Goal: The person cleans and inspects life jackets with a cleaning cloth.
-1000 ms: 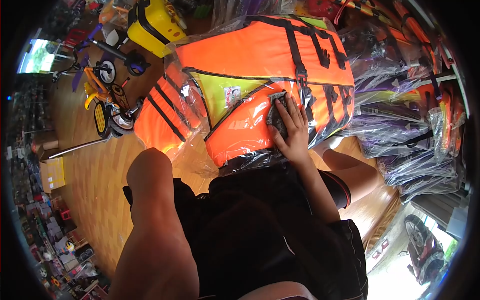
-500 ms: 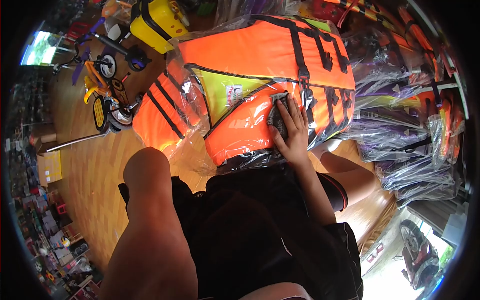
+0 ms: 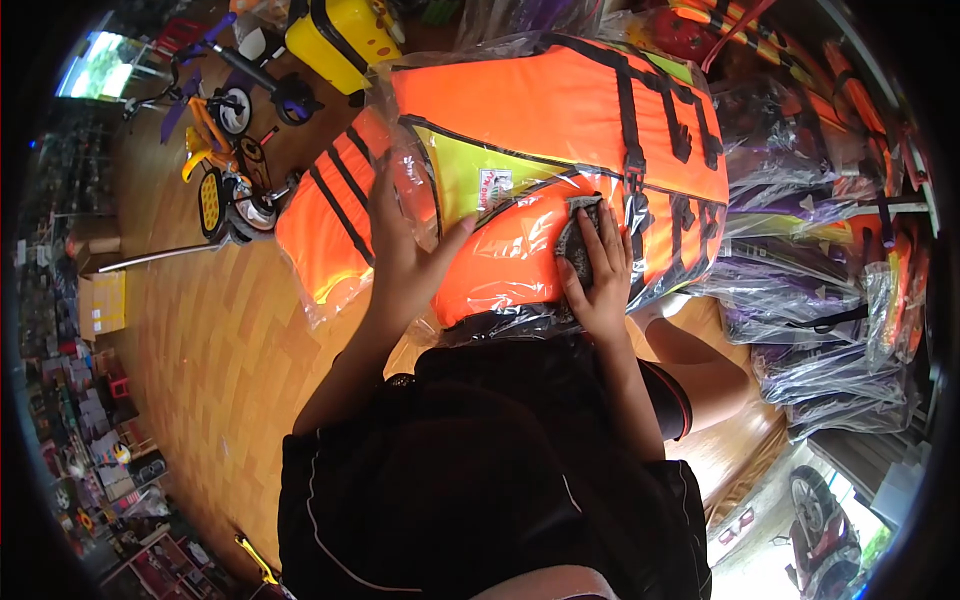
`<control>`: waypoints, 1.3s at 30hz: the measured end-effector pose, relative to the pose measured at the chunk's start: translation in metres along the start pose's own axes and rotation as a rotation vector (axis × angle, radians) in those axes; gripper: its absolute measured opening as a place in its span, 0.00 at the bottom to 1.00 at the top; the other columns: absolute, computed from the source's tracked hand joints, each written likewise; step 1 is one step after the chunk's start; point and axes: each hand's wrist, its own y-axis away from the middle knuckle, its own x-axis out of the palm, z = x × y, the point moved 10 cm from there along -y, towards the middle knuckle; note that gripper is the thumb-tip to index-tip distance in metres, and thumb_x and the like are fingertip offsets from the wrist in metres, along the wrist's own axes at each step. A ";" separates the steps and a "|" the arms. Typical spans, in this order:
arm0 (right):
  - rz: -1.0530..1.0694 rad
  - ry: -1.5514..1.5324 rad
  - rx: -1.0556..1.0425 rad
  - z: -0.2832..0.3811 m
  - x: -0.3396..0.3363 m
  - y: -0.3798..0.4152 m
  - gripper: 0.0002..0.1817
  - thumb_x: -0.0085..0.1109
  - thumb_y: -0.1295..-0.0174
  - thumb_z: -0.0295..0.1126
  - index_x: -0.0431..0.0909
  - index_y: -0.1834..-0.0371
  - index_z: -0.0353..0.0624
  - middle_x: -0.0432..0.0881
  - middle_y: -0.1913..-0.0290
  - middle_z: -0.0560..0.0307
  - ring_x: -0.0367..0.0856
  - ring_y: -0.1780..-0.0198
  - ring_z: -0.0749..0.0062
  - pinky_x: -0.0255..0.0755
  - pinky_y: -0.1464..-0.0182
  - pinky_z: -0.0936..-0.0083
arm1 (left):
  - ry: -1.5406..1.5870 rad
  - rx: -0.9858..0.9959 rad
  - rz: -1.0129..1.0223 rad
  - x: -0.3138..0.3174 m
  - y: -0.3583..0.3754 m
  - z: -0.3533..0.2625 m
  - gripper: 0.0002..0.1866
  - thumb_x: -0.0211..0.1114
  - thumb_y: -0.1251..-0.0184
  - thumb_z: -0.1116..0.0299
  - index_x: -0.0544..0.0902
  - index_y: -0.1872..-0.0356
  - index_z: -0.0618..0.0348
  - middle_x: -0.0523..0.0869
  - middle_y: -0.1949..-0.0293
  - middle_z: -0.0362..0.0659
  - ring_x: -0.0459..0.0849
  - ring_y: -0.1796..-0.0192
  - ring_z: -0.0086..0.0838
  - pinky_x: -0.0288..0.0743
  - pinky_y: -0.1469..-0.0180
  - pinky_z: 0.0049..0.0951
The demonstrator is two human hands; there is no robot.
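Observation:
An orange and yellow-green life jacket [image 3: 500,270] with black straps and buckles lies in front of me, wrapped in clear plastic. My right hand [image 3: 602,278] rests on its lower front panel, fingers over a dark grey cloth [image 3: 577,245] pressed against the plastic. My left hand [image 3: 408,250] is open at the jacket's left side, thumb apart from the fingers, by the gap between the main body and a strapped orange flap [image 3: 335,205]. A small white label [image 3: 494,187] shows on the yellow-green part.
Plastic-wrapped purple and orange goods [image 3: 790,260] are stacked on the right. A yellow suitcase [image 3: 345,45] and an orange child's bike [image 3: 215,130] stand at upper left. A cardboard box [image 3: 103,303] sits farther left on the wooden floor [image 3: 200,370]. A motorcycle [image 3: 822,530] shows at lower right.
My left hand has come into view at the jacket's left side; the large bare limb at lower left is gone. My right hand stays on the cloth. The view has shifted slightly.

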 end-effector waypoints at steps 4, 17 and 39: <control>-0.001 -0.001 -0.009 0.002 0.000 0.000 0.28 0.51 0.49 0.41 0.65 0.44 0.41 0.56 0.37 0.44 0.53 0.35 0.54 0.41 0.36 0.58 | -0.049 -0.438 0.133 0.015 0.046 0.072 0.52 0.71 0.59 0.54 0.46 0.39 0.69 0.60 0.43 0.58 0.63 0.42 0.42 0.57 0.42 0.35; -0.118 -0.055 -0.096 0.042 -0.002 -0.008 0.23 0.48 0.48 0.25 0.65 0.47 0.31 0.60 0.40 0.39 0.59 0.39 0.50 0.53 0.41 0.58 | 0.668 -0.821 0.603 0.076 0.075 0.081 0.24 0.61 0.45 0.63 0.69 0.48 0.65 0.76 0.53 0.41 0.73 0.53 0.21 0.62 0.48 0.24; -0.119 0.377 0.077 -0.052 -0.036 0.000 0.25 0.42 0.52 0.18 0.70 0.47 0.46 0.62 0.39 0.52 0.55 0.37 0.49 0.50 0.39 0.53 | 0.787 -0.725 0.465 0.080 0.083 0.097 0.20 0.58 0.44 0.73 0.68 0.49 0.66 0.75 0.53 0.42 0.71 0.51 0.23 0.63 0.48 0.25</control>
